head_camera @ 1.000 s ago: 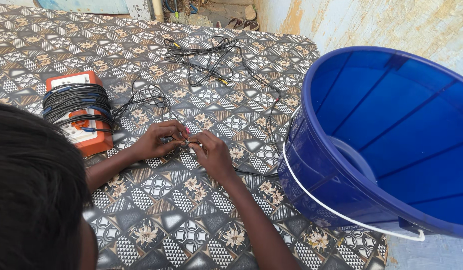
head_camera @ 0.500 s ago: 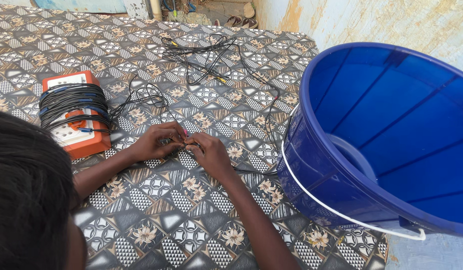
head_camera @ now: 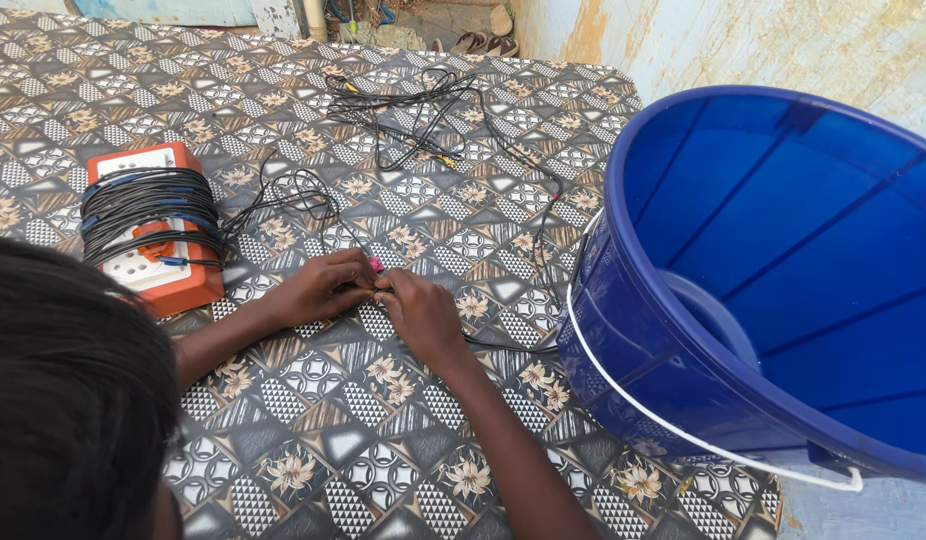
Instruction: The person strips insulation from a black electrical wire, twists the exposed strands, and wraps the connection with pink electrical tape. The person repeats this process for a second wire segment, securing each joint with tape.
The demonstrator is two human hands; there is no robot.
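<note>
My left hand (head_camera: 318, 288) and my right hand (head_camera: 421, 315) meet fingertip to fingertip on the patterned cloth. Between them they pinch a thin black cable (head_camera: 283, 195) where a small pink piece (head_camera: 376, 265) shows. The cable runs back left to an orange socket box (head_camera: 188, 290), which has a thick coil of black cable wound round it. Another stretch of cable leaves my right hand toward the blue bucket (head_camera: 623, 300). The fingers hide what the cable's end looks like.
A head of dark hair (head_camera: 68, 400) fills the lower left corner. A loose tangle of black wires (head_camera: 423, 110) lies at the far side of the table (head_camera: 323, 440). The big bucket with its white handle stands close on the right, and sandals (head_camera: 483, 40) lie beyond.
My fingertips have closed the small gap between them and now touch over the cable. Both hands have stayed in the same spot.
</note>
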